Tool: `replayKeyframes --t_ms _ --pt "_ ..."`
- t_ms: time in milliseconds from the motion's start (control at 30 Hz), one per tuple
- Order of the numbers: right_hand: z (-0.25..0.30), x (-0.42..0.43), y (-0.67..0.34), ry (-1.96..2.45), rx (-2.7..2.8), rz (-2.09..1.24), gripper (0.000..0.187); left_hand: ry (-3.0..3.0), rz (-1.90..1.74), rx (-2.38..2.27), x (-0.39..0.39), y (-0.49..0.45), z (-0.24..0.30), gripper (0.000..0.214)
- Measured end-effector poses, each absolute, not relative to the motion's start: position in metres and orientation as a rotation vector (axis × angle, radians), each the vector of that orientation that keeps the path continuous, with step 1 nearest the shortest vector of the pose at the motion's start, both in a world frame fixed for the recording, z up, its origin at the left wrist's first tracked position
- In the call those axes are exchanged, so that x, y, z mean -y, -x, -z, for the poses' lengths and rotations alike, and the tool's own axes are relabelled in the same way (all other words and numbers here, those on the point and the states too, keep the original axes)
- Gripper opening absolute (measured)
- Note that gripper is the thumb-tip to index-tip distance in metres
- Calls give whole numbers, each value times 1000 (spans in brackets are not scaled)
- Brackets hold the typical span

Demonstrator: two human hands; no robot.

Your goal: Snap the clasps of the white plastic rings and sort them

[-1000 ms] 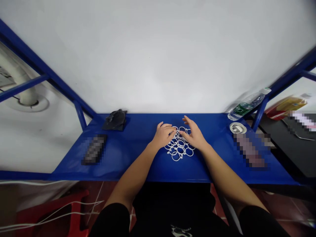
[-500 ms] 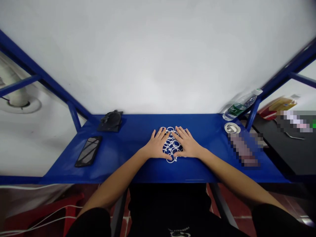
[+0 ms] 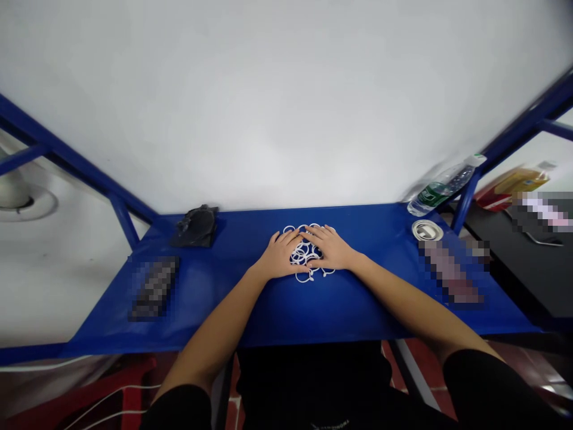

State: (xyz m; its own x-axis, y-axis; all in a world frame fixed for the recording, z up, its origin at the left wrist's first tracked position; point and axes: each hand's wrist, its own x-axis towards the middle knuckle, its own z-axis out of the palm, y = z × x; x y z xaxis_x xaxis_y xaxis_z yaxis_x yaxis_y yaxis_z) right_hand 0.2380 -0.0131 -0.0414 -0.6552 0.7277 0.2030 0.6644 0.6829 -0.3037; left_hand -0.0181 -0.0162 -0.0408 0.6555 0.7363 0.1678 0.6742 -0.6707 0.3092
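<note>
Several white plastic rings point(image 3: 305, 254) lie bunched in a small heap at the middle of the blue table point(image 3: 277, 310). My left hand point(image 3: 280, 257) lies flat on the heap's left side, fingers stretched out and pointing right. My right hand point(image 3: 329, 249) lies flat on the right side, fingers stretched toward the left, its fingertips close to those of the left hand. Both palms press down on the rings, and parts of the heap are hidden under them.
A black crumpled cloth point(image 3: 196, 226) sits at the back left, a blurred dark phone point(image 3: 153, 288) at the left. At the back right are a lying water bottle point(image 3: 443, 185), a round metal lid point(image 3: 427, 229) and a blurred object point(image 3: 451, 272). A white wall rises behind.
The rings, spread out flat a second ago, are now pushed together into a tighter heap. Both hands went from curled fingers to flat palms and slid inward toward each other.
</note>
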Motion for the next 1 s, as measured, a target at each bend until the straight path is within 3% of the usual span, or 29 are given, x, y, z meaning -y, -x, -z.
replayKeyframes --t_ms 233,667,1000 --pt "37 24 -243 1126 2545 -403 101 -2654 -509 -1108 21 14 40 96" --pt "40 17 -266 1196 2409 -452 73 -2594 -398 -1122 3 17 38 94" --pt "26 27 -255 1123 2458 -524 41 -2621 -435 -999 13 16 35 80"
